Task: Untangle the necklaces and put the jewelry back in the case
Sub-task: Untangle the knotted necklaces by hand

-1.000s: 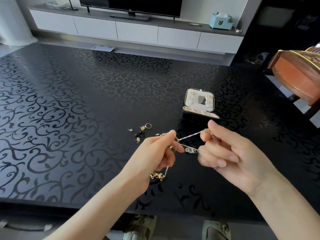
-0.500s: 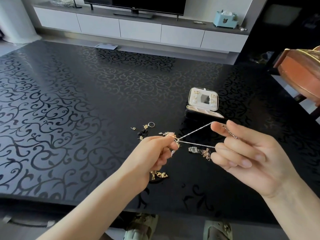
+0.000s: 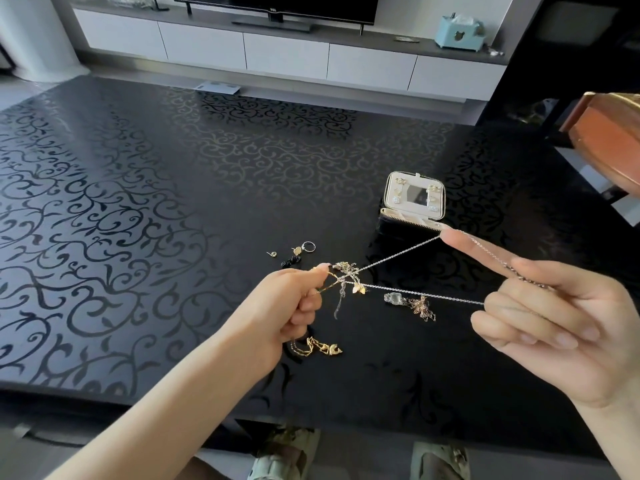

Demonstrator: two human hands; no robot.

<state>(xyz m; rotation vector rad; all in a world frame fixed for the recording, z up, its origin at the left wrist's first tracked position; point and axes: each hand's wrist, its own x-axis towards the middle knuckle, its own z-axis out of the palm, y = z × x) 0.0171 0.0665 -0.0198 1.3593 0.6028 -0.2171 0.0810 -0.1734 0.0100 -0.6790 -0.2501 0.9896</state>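
My left hand [image 3: 284, 306] pinches a knot of tangled gold and silver chains [image 3: 344, 275] above the black table. A silver chain [image 3: 401, 252] runs from the knot in two taut strands to my right hand [image 3: 547, 323], looped over its raised index finger and held by the lower fingers. A gold necklace with a charm [image 3: 322, 348] hangs below my left hand. A clear pendant with a rose-gold chain [image 3: 410, 303] lies on the table under the strands. The small jewelry case [image 3: 414, 202] stands open behind, earrings pinned in its lid.
Loose earrings, a ring [image 3: 308, 246] and a dark bead piece [image 3: 291, 261] lie on the patterned black table [image 3: 138, 220] left of the case. A wooden chair [image 3: 609, 140] stands at the right. A TV cabinet [image 3: 284, 53] lines the far wall.
My right hand has moved right and away from my left, stretching the silver chain into two long taut strands. The knot stays pinched in my left hand.
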